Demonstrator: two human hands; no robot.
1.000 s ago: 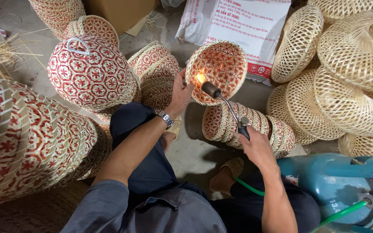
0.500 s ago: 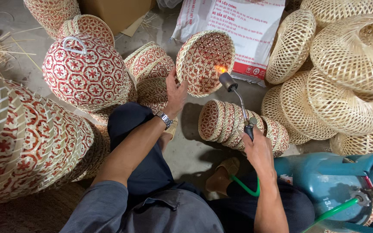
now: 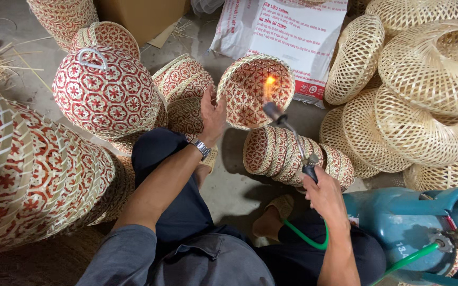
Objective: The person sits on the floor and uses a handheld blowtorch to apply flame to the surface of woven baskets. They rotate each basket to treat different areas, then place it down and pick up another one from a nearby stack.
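Note:
My left hand (image 3: 212, 114) grips the rim of a small red-and-white woven basket (image 3: 247, 95), held up with its open side facing me. My right hand (image 3: 323, 191) holds a gas torch (image 3: 291, 137) by its handle; a green hose runs from the torch toward the cylinder. The torch's orange flame (image 3: 269, 85) burns just inside the basket's upper part. A metal watch sits on my left wrist.
A teal gas cylinder (image 3: 398, 222) stands at the lower right. Nested small red-and-white baskets (image 3: 279, 153) lie on the floor below the torch. Large red-patterned baskets (image 3: 104, 92) crowd the left, plain bamboo baskets (image 3: 414, 95) the right. A white printed sack (image 3: 292, 32) lies behind.
The basket in my left hand has shifted slightly to the left and turned. The torch tip followed it, with the flame now further inside the basket.

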